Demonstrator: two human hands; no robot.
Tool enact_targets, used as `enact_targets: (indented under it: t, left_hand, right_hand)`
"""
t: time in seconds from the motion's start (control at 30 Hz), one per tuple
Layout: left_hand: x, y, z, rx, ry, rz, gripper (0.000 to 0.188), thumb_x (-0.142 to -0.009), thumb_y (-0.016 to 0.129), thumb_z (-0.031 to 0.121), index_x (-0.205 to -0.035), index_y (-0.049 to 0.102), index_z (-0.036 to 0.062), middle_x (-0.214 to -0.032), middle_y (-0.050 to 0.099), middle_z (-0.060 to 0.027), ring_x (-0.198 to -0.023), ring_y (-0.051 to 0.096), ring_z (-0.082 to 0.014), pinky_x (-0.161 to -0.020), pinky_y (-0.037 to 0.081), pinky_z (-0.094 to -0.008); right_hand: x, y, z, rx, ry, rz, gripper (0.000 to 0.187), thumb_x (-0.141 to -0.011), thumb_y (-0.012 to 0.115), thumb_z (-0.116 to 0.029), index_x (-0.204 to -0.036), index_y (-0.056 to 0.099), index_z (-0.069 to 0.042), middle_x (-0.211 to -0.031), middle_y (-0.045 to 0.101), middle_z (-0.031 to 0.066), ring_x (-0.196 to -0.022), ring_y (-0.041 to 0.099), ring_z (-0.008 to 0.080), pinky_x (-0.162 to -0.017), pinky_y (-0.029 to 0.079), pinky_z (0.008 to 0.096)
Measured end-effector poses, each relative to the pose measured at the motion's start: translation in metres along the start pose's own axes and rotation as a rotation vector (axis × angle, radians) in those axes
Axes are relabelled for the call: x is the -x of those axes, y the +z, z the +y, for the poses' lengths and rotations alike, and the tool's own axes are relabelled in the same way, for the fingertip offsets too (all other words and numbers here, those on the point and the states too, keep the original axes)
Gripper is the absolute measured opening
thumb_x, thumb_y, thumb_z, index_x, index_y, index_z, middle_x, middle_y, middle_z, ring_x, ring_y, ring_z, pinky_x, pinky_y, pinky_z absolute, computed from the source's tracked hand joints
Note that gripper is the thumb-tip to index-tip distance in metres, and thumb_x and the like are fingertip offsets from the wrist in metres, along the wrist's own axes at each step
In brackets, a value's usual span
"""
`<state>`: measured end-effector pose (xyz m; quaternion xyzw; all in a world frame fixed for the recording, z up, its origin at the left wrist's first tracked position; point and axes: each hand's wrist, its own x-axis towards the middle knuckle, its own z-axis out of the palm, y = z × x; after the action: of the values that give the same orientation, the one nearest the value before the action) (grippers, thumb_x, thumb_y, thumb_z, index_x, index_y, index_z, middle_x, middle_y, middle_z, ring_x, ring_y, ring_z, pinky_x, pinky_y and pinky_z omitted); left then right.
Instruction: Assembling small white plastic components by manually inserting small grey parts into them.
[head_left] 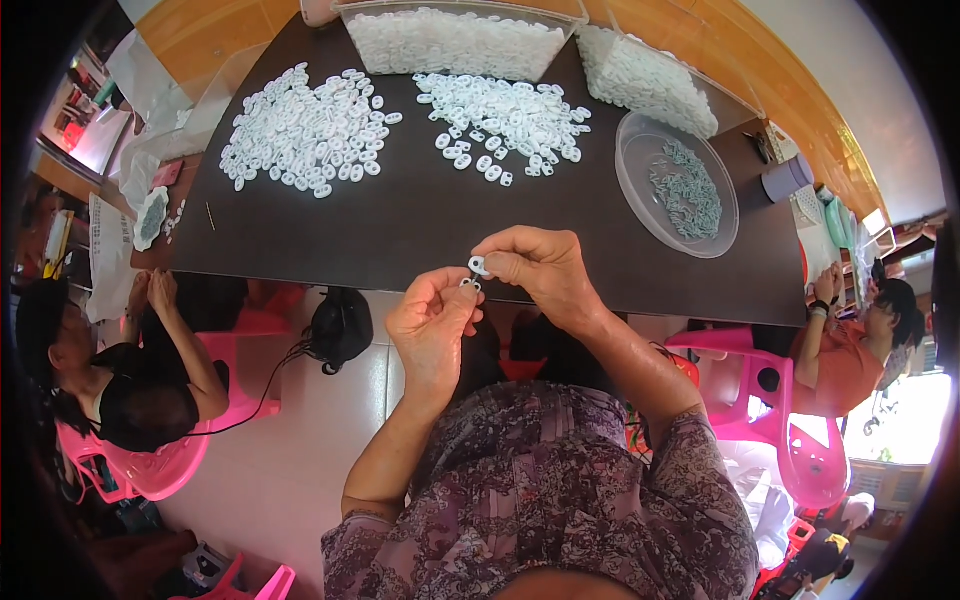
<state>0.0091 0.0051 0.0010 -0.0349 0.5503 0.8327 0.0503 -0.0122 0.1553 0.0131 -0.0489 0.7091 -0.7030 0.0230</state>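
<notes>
Head view: left hand [432, 318] pinches lower white piece [470, 283]; right hand [548, 270] pinches upper white piece [484, 269], just beyond it, by near edge of dark table [430, 232]. Whether pieces touch, how long axes line up: cannot tell.

We bend both elbows and bring our bare left hand [435, 315] and bare right hand [540, 268] close together in front of us, the left slightly lower. Our bare left forearm [392, 450] rises steeply to a nearly straight wrist, thumb pressed toward curled fingers. Our bare right forearm [645, 368] slants up and leftward, its wrist bent inward, with forefinger arched above the thumb in a closed pinch.
</notes>
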Motion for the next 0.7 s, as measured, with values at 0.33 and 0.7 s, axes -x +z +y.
enact_targets:
  t: [0.33,0.7]
  left_hand:
    - [-0.001,-0.001,-0.003,0.004,0.013,0.016,0.015,-0.084,0.06,0.002,-0.097,0.06,-0.0052,-0.076,0.063,-0.0073,-0.06,0.058,-0.01,-0.049,0.044,-0.0196]
    - [-0.002,-0.003,-0.013,-0.004,0.089,0.0,0.025,-0.083,0.058,-0.004,-0.108,0.06,-0.0045,-0.073,0.059,-0.0026,-0.066,0.059,-0.0098,-0.051,0.047,-0.0192]
  right_hand:
    - [0.003,0.007,0.005,0.166,-0.097,0.019,0.012,-0.085,0.059,-0.001,-0.093,0.066,0.001,-0.082,0.064,0.002,-0.075,0.056,0.0063,-0.066,0.046,0.0211]
    - [0.007,0.013,0.007,0.172,-0.064,0.109,0.01,-0.082,0.057,0.001,-0.089,0.064,0.001,-0.079,0.059,0.0065,-0.072,0.056,0.0125,-0.064,0.045,0.0261]
